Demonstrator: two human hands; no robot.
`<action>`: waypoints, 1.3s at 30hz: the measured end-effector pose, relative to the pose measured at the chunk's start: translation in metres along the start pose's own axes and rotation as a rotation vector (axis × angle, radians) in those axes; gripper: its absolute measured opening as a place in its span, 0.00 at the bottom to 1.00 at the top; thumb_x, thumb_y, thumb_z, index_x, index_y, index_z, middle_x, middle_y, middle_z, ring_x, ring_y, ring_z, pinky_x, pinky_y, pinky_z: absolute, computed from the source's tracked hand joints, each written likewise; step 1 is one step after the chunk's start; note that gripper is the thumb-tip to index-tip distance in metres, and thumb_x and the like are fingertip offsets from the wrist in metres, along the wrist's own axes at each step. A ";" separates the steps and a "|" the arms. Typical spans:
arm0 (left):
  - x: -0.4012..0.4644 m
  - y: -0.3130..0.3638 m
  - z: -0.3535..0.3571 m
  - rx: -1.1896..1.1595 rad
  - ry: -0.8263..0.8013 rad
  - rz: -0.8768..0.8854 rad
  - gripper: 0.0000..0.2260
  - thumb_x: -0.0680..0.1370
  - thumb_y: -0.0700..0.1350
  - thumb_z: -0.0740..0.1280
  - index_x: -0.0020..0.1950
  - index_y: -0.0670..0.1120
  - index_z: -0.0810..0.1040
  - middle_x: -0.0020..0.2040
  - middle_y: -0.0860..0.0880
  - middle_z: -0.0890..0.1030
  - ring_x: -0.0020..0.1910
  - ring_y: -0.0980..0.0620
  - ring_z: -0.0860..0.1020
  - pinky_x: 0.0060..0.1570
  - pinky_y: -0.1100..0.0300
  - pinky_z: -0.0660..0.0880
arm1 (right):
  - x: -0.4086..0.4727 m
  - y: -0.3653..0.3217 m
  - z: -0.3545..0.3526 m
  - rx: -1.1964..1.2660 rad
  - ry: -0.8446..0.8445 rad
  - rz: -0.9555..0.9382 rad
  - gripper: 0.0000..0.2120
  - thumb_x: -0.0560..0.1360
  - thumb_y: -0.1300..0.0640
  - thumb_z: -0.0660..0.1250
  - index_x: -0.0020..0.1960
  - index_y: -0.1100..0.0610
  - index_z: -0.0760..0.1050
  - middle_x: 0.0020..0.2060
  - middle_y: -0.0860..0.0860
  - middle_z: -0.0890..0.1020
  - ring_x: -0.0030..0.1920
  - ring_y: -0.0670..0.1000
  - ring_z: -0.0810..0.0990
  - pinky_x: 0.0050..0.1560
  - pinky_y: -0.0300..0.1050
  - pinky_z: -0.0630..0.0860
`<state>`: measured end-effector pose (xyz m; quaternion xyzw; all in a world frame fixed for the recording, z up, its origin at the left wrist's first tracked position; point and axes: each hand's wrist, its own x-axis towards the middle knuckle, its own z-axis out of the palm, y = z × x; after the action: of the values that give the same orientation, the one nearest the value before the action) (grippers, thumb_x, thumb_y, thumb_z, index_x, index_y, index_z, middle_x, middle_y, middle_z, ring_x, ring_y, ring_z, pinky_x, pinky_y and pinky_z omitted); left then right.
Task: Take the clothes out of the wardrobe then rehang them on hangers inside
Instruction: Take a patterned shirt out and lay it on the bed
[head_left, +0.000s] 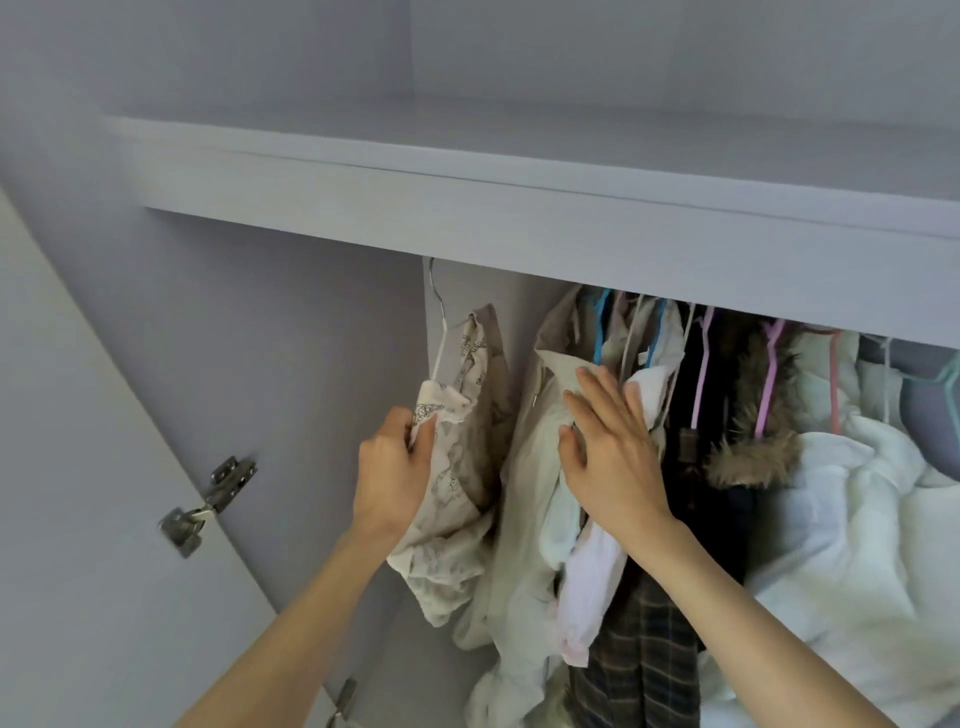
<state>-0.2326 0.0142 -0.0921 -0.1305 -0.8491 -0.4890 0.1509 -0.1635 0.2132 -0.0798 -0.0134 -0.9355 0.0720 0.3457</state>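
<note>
Wardrobe contents, listed from your left.

Door (78, 467): pale lilac, swung open at far left, carried on a metal hinge (208, 504); a second hinge (340, 701) shows lower down, near your left forearm.

Shelf (519, 208): lilac board running across the top, above all the hanging clothes. The rail beneath it is hidden from you.

Patterned garment (452, 488): cream fabric with a grey print, hanging alone on a white hanger (441, 332) whose metal hook rises under the shelf edge. It sits apart from the main group, with a gap of bare back wall between.

Left hand (392, 478): your fingers and thumb are curled round the garment's upper edge, just under the hanger's shoulder, gripping the fabric.

Beige jacket (524, 493): first item of the crowded group, hanging just right of the gap.

Right hand (608, 447): fingers straight and spread, palm pressed flat against the beige jacket and the white garment (587, 597) beside it; it grips nothing.

Plaid garment (644, 649): dark checks, low down under your right wrist.

Dark coat with fur trim (753, 415): on a purple hanger (769, 374).

White padded garment (857, 545): bulky, filling the right edge.

Further hangers in blue, pink and teal show above the group.
</note>
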 end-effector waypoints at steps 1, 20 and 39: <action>-0.004 -0.002 -0.006 0.006 0.006 -0.002 0.16 0.79 0.45 0.62 0.33 0.49 0.62 0.24 0.53 0.63 0.22 0.54 0.60 0.23 0.65 0.62 | 0.002 -0.008 0.000 0.034 -0.003 -0.018 0.21 0.76 0.55 0.53 0.60 0.66 0.76 0.63 0.60 0.75 0.69 0.57 0.68 0.71 0.55 0.57; -0.159 -0.001 -0.099 0.350 0.144 -0.144 0.11 0.79 0.49 0.61 0.41 0.46 0.65 0.30 0.54 0.64 0.29 0.47 0.68 0.31 0.55 0.63 | 0.009 -0.192 -0.023 1.591 -0.831 0.726 0.04 0.78 0.67 0.60 0.47 0.63 0.72 0.40 0.57 0.79 0.41 0.54 0.80 0.43 0.43 0.79; -0.353 -0.064 -0.253 0.641 0.080 -0.342 0.33 0.74 0.68 0.48 0.68 0.48 0.70 0.62 0.49 0.75 0.62 0.47 0.71 0.61 0.50 0.67 | -0.142 -0.284 -0.061 0.927 -0.857 -0.136 0.17 0.72 0.49 0.70 0.33 0.62 0.78 0.22 0.46 0.70 0.24 0.43 0.67 0.30 0.35 0.63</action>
<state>0.1012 -0.2637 -0.1577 0.0868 -0.9622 -0.2209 0.1333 -0.0093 -0.0703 -0.0848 0.2273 -0.8612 0.4465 -0.0857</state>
